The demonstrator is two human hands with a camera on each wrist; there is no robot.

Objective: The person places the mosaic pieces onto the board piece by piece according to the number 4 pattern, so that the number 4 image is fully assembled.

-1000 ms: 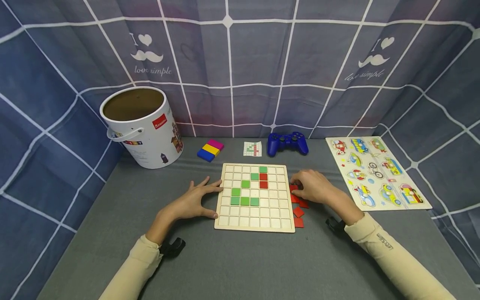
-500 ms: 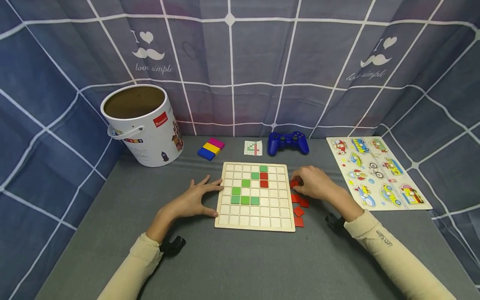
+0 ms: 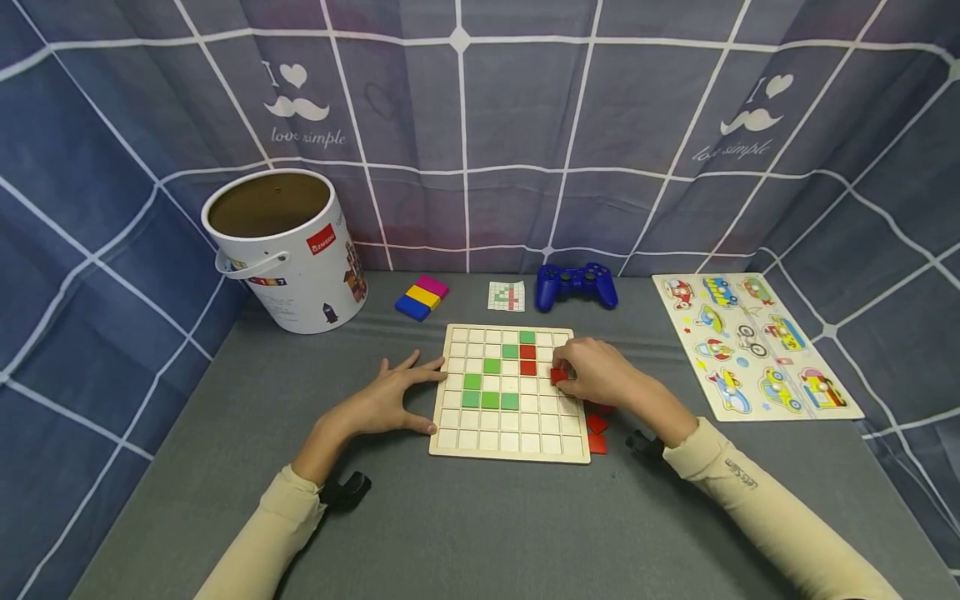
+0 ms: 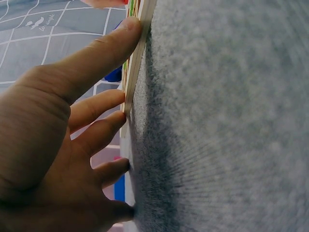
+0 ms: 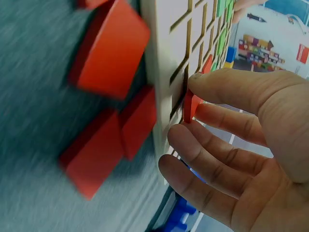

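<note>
A square wooden grid board lies flat on the grey table, with several green tiles and two red tiles set in its cells. My left hand rests at the board's left edge, fingers spread, thumb and fingertips touching the rim. Over the board's right part, my right hand pinches a red tile between thumb and fingers; the right wrist view shows this pinched tile tilted above the cells. More loose red tiles lie along the board's right edge, partly hidden by the hand.
Behind the board are pink, yellow and blue blocks, a small pattern card and a blue game controller. A white bucket stands at the back left. A picture puzzle board lies at the right.
My right hand has picked up a red tile from the pile beside the board and moved left over the grid. The left hand stays at the board's edge.
</note>
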